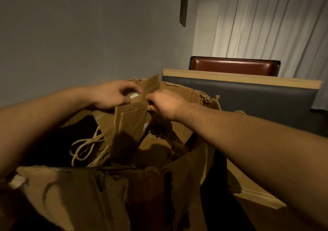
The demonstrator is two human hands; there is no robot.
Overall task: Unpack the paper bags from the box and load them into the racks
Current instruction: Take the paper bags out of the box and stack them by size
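Torn cardboard box (74, 195) flaps lie nearest me, and above its far side my left hand (113, 96) and right hand (165, 104) each pinch the top edge of one flat, creased brown paper-bag bundle (127, 124), twine handles (85, 149) trailing inside at left.

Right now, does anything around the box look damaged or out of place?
Yes. The cardboard box has ragged, torn flap edges, at the far rim and along the near flap. Twine handles of the paper bags lie tangled inside it. Both hands, left hand and right hand, pinch the upright bundle's top edge.
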